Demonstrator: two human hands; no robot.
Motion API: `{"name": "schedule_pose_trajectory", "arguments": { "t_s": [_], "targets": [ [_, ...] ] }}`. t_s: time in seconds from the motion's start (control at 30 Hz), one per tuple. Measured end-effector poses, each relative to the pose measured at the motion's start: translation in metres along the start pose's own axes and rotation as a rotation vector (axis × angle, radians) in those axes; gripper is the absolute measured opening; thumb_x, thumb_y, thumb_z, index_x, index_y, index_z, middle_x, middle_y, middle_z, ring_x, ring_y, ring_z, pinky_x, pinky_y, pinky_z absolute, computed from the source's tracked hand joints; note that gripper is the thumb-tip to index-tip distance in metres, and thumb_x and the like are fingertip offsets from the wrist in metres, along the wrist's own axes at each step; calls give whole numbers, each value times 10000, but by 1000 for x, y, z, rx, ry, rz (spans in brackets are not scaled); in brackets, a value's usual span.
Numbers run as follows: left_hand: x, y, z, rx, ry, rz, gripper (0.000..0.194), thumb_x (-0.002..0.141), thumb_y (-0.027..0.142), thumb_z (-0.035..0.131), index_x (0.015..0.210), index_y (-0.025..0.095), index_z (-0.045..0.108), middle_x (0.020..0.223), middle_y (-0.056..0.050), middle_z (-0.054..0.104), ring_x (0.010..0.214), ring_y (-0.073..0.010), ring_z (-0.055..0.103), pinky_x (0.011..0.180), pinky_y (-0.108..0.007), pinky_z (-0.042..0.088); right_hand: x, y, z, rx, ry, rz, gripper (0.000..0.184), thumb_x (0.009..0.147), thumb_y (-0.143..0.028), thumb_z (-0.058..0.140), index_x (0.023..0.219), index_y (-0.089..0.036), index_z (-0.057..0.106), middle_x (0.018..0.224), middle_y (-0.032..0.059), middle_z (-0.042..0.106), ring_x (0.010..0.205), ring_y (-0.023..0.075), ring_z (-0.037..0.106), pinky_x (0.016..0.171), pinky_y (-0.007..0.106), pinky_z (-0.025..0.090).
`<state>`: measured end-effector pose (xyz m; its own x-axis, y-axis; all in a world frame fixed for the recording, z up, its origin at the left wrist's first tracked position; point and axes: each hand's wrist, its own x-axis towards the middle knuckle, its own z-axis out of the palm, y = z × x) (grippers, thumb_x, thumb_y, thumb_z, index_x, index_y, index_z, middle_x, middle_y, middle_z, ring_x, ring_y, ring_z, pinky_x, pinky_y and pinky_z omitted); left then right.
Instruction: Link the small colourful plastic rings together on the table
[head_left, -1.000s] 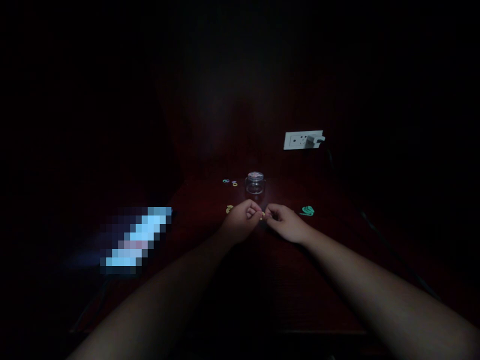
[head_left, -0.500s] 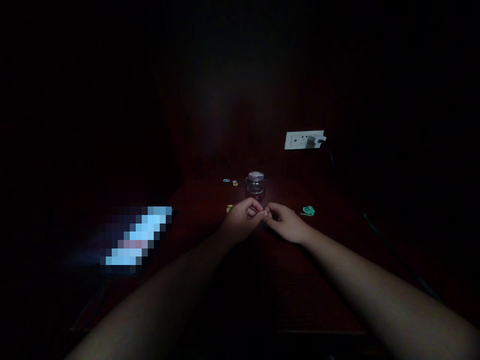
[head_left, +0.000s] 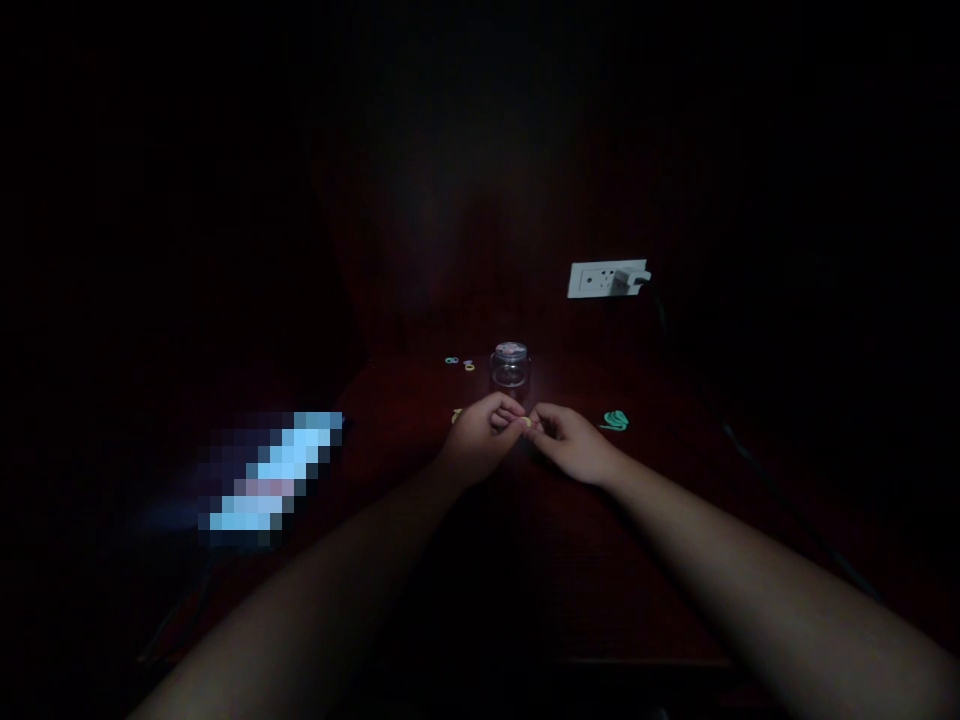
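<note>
My left hand (head_left: 484, 435) and my right hand (head_left: 570, 445) meet over the middle of the dark red table, fingertips pinched together. Between them is a small yellow piece (head_left: 526, 422), perhaps a ring; it is too small and dim to name surely. Just behind my fingers stands a clear lidded jar (head_left: 510, 370). Partly hidden by my left hand lies a yellow bundle (head_left: 457, 415). A coiled green cord (head_left: 615, 421) rests to the right of my right hand. Several small coloured rings (head_left: 469, 367) lie left of the jar.
A lit, pixelated screen (head_left: 277, 480) lies at the left side of the table (head_left: 600, 600). On the back wall is a white socket plate (head_left: 607, 279) with a plug in it. A thin cable (head_left: 795, 515) runs along the right. The surroundings are very dark.
My fingers have shifted slightly around the small yellow piece, which shows a little more now than half a second ago. The jar, green cord and rings stay in place.
</note>
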<state>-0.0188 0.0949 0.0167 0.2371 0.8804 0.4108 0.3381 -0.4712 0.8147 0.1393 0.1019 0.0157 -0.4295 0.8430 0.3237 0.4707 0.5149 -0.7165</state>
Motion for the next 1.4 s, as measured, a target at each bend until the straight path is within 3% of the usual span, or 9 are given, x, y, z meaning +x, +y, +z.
{"name": "schedule_pose_trajectory", "arguments": {
  "t_s": [0.37, 0.73, 1.13, 1.4],
  "targets": [
    [-2, 8, 0, -77, -72, -6, 150, 755, 267, 518, 834, 147, 559, 749, -22, 612, 651, -95, 552, 572, -196, 435, -3, -7, -2, 26, -17, -8, 212, 758, -334, 473, 641, -163, 430, 574, -32, 424, 525, 83, 372, 481, 203, 289],
    [-2, 7, -1, 29, -10, 39, 136, 750, 256, 516, 822, 153, 567, 808, -32, 593, 720, -111, 543, 633, -221, 436, -1, -1, -1, 82, -18, -19, 227, 767, -328, 467, 617, -163, 425, 561, -38, 384, 517, 79, 337, 477, 202, 281],
    [-1, 6, 0, -26, -48, -64, 146, 739, 272, 528, 803, 141, 531, 673, 5, 535, 594, -77, 483, 531, -185, 394, -1, 1, -4, 50, 73, 29, 186, 746, -285, 464, 614, -154, 465, 541, -31, 421, 508, 81, 368, 468, 197, 290],
    [-2, 5, 0, -35, -52, -63, 139, 743, 273, 515, 773, 140, 541, 644, 12, 529, 574, -74, 467, 530, -186, 380, 0, 1, -2, 46, 27, 31, 182, 738, -293, 473, 618, -157, 457, 549, -34, 413, 510, 80, 361, 472, 197, 291]
  ]
}}
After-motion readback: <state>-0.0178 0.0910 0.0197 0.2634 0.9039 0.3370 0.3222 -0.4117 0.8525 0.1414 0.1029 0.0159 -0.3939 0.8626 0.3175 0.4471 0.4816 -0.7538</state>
